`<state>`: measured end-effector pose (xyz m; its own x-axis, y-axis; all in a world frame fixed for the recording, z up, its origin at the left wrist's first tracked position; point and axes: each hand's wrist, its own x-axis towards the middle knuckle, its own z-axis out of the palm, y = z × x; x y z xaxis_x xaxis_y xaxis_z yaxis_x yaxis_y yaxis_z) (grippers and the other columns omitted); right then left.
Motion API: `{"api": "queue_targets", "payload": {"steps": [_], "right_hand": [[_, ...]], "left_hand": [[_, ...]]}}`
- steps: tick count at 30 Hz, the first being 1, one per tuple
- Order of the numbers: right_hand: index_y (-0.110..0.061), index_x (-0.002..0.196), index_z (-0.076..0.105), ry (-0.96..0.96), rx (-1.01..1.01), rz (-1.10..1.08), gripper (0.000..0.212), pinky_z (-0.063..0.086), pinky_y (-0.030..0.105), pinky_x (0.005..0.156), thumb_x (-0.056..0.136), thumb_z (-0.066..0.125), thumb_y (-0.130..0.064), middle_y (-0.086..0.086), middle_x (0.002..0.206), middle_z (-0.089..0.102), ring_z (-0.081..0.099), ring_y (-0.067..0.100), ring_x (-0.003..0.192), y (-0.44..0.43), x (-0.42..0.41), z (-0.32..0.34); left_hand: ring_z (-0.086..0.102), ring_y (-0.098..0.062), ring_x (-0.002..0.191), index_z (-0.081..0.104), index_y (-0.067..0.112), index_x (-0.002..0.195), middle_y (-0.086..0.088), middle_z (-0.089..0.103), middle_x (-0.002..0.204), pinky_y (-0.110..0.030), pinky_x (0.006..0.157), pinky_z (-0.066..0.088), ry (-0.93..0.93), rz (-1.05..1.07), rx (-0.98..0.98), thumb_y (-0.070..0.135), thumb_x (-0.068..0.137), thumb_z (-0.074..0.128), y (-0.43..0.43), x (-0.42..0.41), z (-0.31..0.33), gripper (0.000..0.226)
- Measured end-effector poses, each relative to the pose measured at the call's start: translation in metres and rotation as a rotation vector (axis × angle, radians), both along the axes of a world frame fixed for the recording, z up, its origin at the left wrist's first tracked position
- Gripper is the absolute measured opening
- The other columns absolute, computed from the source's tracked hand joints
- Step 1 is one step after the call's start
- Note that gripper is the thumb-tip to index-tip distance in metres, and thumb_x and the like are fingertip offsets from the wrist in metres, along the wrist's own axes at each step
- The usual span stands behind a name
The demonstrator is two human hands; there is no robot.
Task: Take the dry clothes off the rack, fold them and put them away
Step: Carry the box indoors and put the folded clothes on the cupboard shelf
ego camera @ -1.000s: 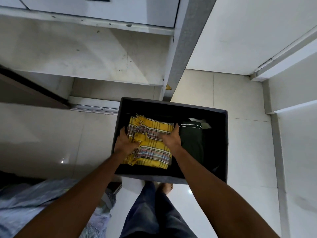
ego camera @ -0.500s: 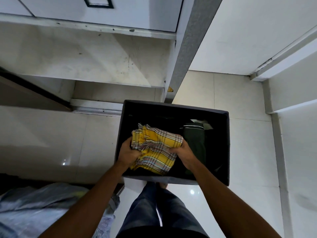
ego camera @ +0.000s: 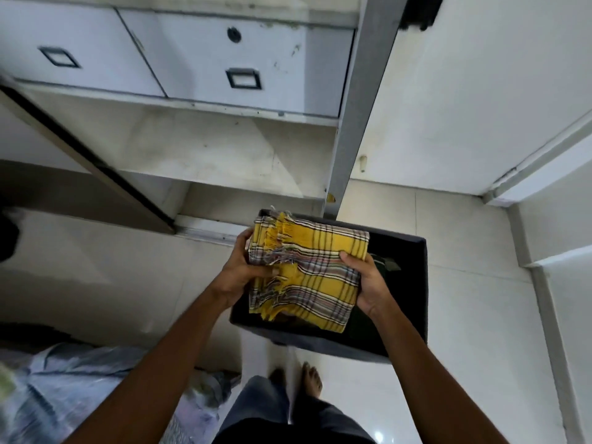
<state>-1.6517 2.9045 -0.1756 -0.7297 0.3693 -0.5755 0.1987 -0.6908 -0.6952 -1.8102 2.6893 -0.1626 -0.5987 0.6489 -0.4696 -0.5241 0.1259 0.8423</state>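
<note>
Since the folded yellow plaid fringed cloth (ego camera: 307, 274) looks light, soft and floppy, gripping both sides seems smart: left hand (ego camera: 237, 274) and right hand (ego camera: 368, 283) each curl their fingers round an edge, holding it just above the dark fabric storage box (ego camera: 336, 346) on the floor (ego camera: 464, 315).

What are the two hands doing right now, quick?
The left hand grips the left side of the folded yellow checked cloth.
The right hand grips the right side of the same cloth.
</note>
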Motion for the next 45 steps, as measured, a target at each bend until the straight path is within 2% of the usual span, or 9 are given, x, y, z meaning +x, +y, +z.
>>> {"api": "queue_targets", "payload": {"steps": [12, 17, 21, 25, 29, 31, 34, 39, 45], "right_hand": [[-0.001, 0.121, 0.069, 0.358, 0.057, 0.159, 0.084, 0.054, 0.057, 0.094, 0.049, 0.098, -0.034, 0.025, 0.123, 0.066, 0.066, 0.043, 0.109, 0.019, -0.107, 0.134], [-0.029, 0.147, 0.041, 0.39, 0.445, 0.133, 0.086, 0.056, 0.046, 0.095, 0.073, 0.083, -0.042, 0.008, 0.137, 0.06, 0.066, 0.024, 0.118, 0.011, -0.154, 0.189], [-0.052, 0.154, 0.006, 0.519, 0.858, 0.214, 0.101, 0.04, 0.042, 0.114, 0.085, 0.077, -0.029, -0.014, 0.162, 0.026, 0.038, 0.012, 0.144, 0.001, -0.18, 0.203], [-0.045, 0.155, 0.022, 0.581, 1.076, 0.036, 0.08, 0.038, 0.05, 0.115, 0.092, 0.067, -0.021, -0.007, 0.16, 0.031, 0.036, 0.014, 0.145, 0.01, -0.231, 0.225], [-0.032, 0.136, 0.057, 0.331, 1.277, -0.305, 0.048, 0.041, 0.016, 0.105, 0.095, 0.061, -0.006, 0.003, 0.144, 0.046, 0.046, -0.009, 0.123, 0.049, -0.305, 0.289], [-0.035, 0.144, 0.05, -0.002, 1.43, -0.276, 0.053, 0.037, 0.029, 0.113, 0.096, 0.058, -0.014, 0.001, 0.156, 0.035, 0.042, 0.009, 0.136, 0.083, -0.339, 0.314], [-0.038, 0.153, 0.032, -0.448, 1.496, -0.145, 0.059, 0.036, 0.045, 0.111, 0.098, 0.054, -0.037, 0.0, 0.164, 0.021, 0.034, 0.027, 0.144, 0.117, -0.359, 0.323], [-0.05, 0.15, 0.032, -0.486, 1.894, 0.185, 0.071, 0.026, 0.049, 0.115, 0.083, 0.035, -0.075, -0.005, 0.165, 0.022, 0.025, 0.024, 0.149, 0.095, -0.379, 0.284], [-0.05, 0.155, 0.003, -0.699, 1.811, 0.31, 0.075, -0.001, 0.055, 0.121, 0.087, 0.013, -0.081, -0.007, 0.168, -0.003, -0.003, 0.022, 0.155, 0.1, -0.396, 0.258]], "left_hand": [[0.07, -0.026, 0.102, 0.064, 0.014, 0.119, -0.007, 0.074, 0.112, -0.032, 0.078, 0.059, 0.128, -0.078, 0.086, 0.028, 0.04, 0.099, 0.012, -0.053, 0.145, 0.087], [0.068, -0.039, 0.103, 0.068, 0.008, 0.115, -0.017, 0.073, 0.109, -0.048, 0.089, 0.057, 0.234, 0.203, 0.082, 0.005, 0.068, 0.081, 0.01, -0.104, 0.186, 0.048], [0.073, -0.027, 0.096, 0.071, 0.015, 0.109, -0.008, 0.076, 0.104, -0.036, 0.085, 0.058, 0.444, 0.187, 0.066, 0.012, 0.073, 0.075, 0.02, -0.164, 0.234, 0.036], [0.073, -0.026, 0.096, 0.068, 0.013, 0.116, -0.007, 0.076, 0.105, -0.034, 0.08, 0.058, 0.54, 0.069, 0.097, 0.015, 0.074, 0.075, 0.053, -0.243, 0.278, 0.044], [0.074, -0.027, 0.09, 0.06, 0.01, 0.127, -0.013, 0.072, 0.112, -0.035, 0.073, 0.06, 0.524, 0.077, 0.065, 0.022, 0.085, 0.076, 0.12, -0.333, 0.314, 0.046], [0.069, -0.03, 0.102, 0.039, 0.014, 0.142, -0.014, 0.062, 0.127, -0.04, 0.076, 0.059, 0.525, 0.087, -0.027, 0.039, 0.084, 0.076, 0.154, -0.365, 0.321, 0.073], [0.049, -0.036, 0.128, 0.02, 0.028, 0.151, -0.016, 0.042, 0.146, -0.05, 0.101, 0.046, 0.97, 0.074, -0.406, 0.065, 0.086, 0.057, 0.18, -0.384, 0.301, 0.083], [0.024, -0.031, 0.148, 0.021, 0.044, 0.15, -0.002, 0.016, 0.164, -0.055, 0.112, 0.035, 1.405, -0.157, -0.412, 0.082, 0.078, 0.039, 0.203, -0.368, 0.25, 0.083], [0.011, -0.033, 0.151, 0.023, 0.037, 0.153, -0.007, 0.011, 0.165, -0.049, 0.12, 0.025, 1.516, -0.326, -0.351, 0.075, 0.075, 0.019, 0.229, -0.395, 0.236, 0.087]]}}
